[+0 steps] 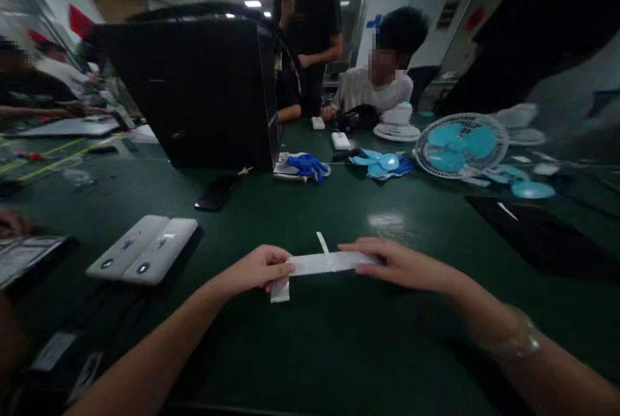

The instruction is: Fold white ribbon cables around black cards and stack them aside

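Note:
A white paper-like strip (310, 265) with faint printed lines is stretched between my two hands, just over the dark green table (310, 345). My left hand (259, 269) pinches its left end between thumb and fingers, and a short white tail hangs below. At the other end, my right hand (387, 261) grips the strip with thumb and fingers. A narrow white sliver (322, 243) sticks up from the strip's middle. A clear band circles my right wrist.
Two white boxy devices (145, 249) lie left, near a black phone (216, 192). A large black case (194, 93) stands behind. Blue-and-white gloves (307, 167), a blue fan blade (382, 161), a fan (462, 146) and a black mat (542, 235) lie beyond and right. People sit and stand around.

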Available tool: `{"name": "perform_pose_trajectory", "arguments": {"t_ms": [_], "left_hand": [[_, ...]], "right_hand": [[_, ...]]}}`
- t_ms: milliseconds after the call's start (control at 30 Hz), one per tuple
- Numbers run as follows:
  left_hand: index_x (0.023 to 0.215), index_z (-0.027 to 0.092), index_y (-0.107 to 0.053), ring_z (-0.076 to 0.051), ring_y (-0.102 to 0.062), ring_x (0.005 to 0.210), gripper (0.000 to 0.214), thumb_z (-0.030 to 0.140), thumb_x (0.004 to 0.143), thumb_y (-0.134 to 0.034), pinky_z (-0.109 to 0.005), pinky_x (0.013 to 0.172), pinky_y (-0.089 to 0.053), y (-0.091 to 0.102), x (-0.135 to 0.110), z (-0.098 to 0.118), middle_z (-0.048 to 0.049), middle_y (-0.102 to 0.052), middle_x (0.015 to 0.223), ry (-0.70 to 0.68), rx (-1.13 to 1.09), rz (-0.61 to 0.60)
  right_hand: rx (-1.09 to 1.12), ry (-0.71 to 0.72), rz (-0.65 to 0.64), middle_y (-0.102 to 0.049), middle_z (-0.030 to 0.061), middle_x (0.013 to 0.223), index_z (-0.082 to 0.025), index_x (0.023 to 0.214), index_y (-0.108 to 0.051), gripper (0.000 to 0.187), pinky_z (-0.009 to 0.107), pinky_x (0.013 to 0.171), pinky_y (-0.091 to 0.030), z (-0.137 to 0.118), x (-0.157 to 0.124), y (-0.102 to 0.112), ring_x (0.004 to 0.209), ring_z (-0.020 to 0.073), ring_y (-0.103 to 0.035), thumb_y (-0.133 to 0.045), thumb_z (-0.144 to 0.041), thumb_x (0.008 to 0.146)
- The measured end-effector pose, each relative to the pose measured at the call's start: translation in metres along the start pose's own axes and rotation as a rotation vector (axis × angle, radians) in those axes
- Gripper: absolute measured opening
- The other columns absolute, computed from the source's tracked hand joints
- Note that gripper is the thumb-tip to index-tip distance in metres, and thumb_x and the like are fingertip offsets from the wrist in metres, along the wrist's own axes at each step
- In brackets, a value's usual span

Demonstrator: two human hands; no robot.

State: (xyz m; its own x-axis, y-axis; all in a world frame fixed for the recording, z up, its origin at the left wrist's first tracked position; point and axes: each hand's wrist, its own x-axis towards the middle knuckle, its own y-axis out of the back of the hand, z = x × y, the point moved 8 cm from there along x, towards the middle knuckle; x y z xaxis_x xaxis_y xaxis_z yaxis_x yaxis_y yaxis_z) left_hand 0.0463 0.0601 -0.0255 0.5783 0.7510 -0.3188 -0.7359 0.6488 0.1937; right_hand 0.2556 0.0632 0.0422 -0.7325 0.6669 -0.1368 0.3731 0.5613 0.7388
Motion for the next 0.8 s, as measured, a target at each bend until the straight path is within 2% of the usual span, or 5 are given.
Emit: {"name": "perform_pose_trajectory", "arguments": {"t_ms": [167,333,533,667,800], "left_hand": [[0.094,0.014,-0.062,-0.006,-0.048,0.048,0.039,0.05,0.08,-0.063,-0.017,0.042,-0.035,-0.006,0.0,-0.01,0.0032,-0.058,0.067,0.021,0.032,-0.083],[0.1,0.014,-0.063,-0.007,-0.05,0.053,0.038,0.047,0.083,-0.06,-0.017,0.043,-0.035,-0.007,-0.002,-0.009,0.0007,-0.061,0.074,0.036,0.109,-0.113],[0.111,0.015,-0.061,-0.008,-0.052,0.058,0.04,0.044,0.084,-0.06,-0.017,0.044,-0.035,-0.012,-0.004,-0.005,-0.0018,-0.064,0.082,0.061,0.132,-0.133],[0.114,0.016,-0.061,-0.009,-0.052,0.059,0.041,0.044,0.084,-0.059,-0.018,0.045,-0.036,-0.013,-0.006,-0.003,-0.002,-0.064,0.083,0.069,0.154,-0.138],[0.112,0.017,-0.062,-0.008,-0.049,0.057,0.04,0.046,0.087,-0.054,-0.017,0.045,-0.035,-0.012,-0.005,-0.003,-0.0011,-0.061,0.081,0.078,0.196,-0.12]], "right_hand": [[-0.008,-0.075,-0.136,-0.057,0.0049,0.121,-0.03,0.135,-0.05,0.056,0.035,0.081,-0.047,0.019,-0.001,-0.01,0.099,0.0197,-0.055,-0.057,-0.051,0.084],[-0.397,-0.363,0.225,-0.048,0.0063,0.136,-0.025,0.135,-0.051,0.056,0.038,0.102,-0.036,0.109,-0.017,0.059,0.121,0.0237,-0.045,-0.047,-0.054,0.087],[-0.583,-1.037,0.576,-0.021,0.0249,0.15,-0.004,0.141,-0.039,0.073,0.058,0.106,-0.013,0.216,-0.119,0.139,0.137,0.0412,-0.015,-0.047,-0.052,0.086],[-0.485,-1.346,0.717,-0.024,0.0313,0.145,0.0,0.142,-0.035,0.077,0.065,0.099,-0.015,0.248,-0.189,0.149,0.133,0.0475,-0.018,-0.034,-0.056,0.089],[-0.371,-1.464,0.741,-0.032,0.0309,0.141,-0.002,0.141,-0.039,0.081,0.063,0.098,-0.018,0.271,-0.217,0.146,0.129,0.048,-0.025,-0.029,-0.062,0.088]]}}
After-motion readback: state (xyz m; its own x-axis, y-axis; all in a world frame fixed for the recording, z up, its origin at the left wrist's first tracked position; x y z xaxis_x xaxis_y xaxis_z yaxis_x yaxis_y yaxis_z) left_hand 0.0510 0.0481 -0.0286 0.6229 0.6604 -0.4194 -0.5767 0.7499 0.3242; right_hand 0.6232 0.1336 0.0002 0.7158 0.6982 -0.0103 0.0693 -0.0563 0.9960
